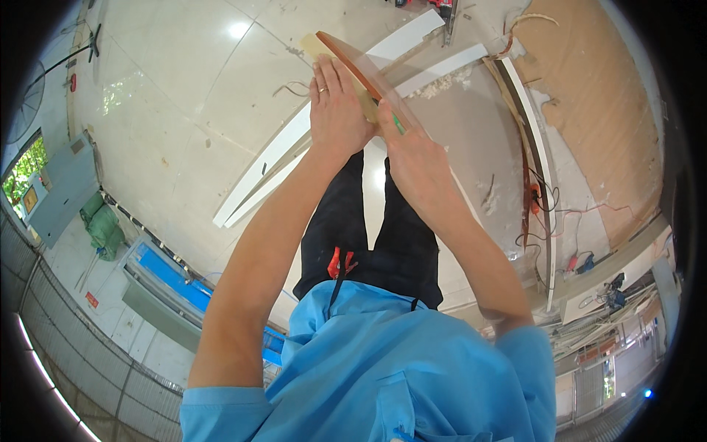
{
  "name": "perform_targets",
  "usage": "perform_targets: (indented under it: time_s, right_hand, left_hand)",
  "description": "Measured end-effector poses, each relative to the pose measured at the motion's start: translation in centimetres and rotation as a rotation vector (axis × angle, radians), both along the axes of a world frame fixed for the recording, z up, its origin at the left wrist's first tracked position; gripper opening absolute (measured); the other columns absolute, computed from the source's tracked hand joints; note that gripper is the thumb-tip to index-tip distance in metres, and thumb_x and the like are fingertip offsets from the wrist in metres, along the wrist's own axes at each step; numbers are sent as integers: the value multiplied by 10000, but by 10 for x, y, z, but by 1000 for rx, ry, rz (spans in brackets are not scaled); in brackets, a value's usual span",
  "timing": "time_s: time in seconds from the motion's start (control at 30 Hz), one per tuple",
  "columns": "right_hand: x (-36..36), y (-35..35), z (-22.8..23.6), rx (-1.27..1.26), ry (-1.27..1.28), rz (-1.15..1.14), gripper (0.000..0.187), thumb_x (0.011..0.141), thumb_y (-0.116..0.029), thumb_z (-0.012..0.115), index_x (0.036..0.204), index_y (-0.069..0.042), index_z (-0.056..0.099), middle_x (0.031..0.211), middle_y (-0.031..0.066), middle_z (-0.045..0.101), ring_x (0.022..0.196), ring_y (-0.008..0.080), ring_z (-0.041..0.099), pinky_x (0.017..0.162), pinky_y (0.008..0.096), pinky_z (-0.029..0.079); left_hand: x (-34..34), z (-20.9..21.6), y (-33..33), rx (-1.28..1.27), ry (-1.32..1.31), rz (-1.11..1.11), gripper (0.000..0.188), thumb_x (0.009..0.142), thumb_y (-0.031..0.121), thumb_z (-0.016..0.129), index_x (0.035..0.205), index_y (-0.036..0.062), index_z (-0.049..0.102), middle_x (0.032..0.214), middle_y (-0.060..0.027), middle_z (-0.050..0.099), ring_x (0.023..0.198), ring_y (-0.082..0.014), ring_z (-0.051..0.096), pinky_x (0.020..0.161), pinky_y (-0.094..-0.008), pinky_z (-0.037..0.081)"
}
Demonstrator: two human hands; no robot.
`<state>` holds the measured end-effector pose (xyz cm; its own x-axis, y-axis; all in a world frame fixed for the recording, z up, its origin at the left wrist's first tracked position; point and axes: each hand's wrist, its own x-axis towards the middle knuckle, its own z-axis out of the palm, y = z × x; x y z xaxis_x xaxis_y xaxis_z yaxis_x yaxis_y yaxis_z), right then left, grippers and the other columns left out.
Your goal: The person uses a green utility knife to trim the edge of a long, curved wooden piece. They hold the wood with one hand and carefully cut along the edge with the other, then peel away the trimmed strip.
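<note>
In front of my legs stands a long panel with an orange-brown edge (pixel 352 68); its grey-beige face spreads to the right. My left hand (pixel 336 110) lies along a pale yellow strip (pixel 311 46) beside that edge, its fingers stretched out. At the panel's near part, my right hand (pixel 416 151) is closed round a slim green tool (pixel 398 124), with a finger pointing along the brown edge. Most of the tool is hidden by the hand, so its kind cannot be made out.
White strips (pixel 269 162) lie on the tiled floor, with another white board (pixel 409 38) beyond. A red power tool (pixel 442 7) is at the far edge. Brown sheets (pixel 582 96), cables (pixel 541 214) and long boards (pixel 546 169) lie right. A green bundle (pixel 103 228) is left.
</note>
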<state>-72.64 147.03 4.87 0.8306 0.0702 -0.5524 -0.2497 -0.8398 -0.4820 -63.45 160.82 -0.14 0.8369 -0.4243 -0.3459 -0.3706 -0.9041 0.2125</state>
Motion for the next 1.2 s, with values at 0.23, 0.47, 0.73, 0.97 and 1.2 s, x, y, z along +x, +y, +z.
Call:
perform_targets:
  time_s: [0.23, 0.47, 0.73, 0.97, 1.2]
  right_hand:
    - [-6, -6, -5, -22, -18, 19, 715, 984, -46, 551, 1672, -86, 362, 848, 250, 674, 763, 395, 749, 633, 494, 607]
    - [-10, -6, -9, -67, -75, 38, 746, 958, -29, 574, 1673, -109, 377, 779, 211, 643, 655, 366, 726, 571, 488, 592]
    - [-18, -11, -18, -45, -139, 17, 757, 939, -12, 598, 1660, -118, 394, 825, 233, 672, 664, 379, 721, 588, 493, 585]
    - [-59, -29, -7, -37, -177, -46, 783, 977, -67, 589, 1698, -203, 315, 874, 244, 701, 727, 430, 723, 663, 526, 593]
    - [-73, -46, -9, 89, -92, -78, 732, 1041, -144, 579, 1710, -261, 305, 844, 231, 693, 728, 439, 714, 655, 546, 563]
  left_hand:
    - [-1, 1, -1, -21, 9, 15, 1307, 736, 484, 938, 1589, -186, 209, 1673, -424, 199, 1595, -512, 247, 1311, -524, 225]
    - [0, -1, 3, -10, -27, -7, 1414, 698, 610, 941, 1605, -152, 169, 1680, -396, 200, 1594, -506, 255, 1300, -537, 285]
    - [3, 3, 3, 6, -34, -23, 1514, 551, 622, 1002, 1598, -164, 242, 1677, -377, 274, 1603, -462, 274, 1304, -501, 274]
    - [3, 2, 8, 35, -59, -37, 1522, 543, 671, 976, 1621, -123, 251, 1691, -343, 281, 1605, -449, 272, 1315, -494, 268]
    - [7, 6, 4, 101, -25, -39, 1527, 570, 662, 980, 1640, -96, 197, 1710, -325, 239, 1600, -440, 281, 1306, -498, 294]
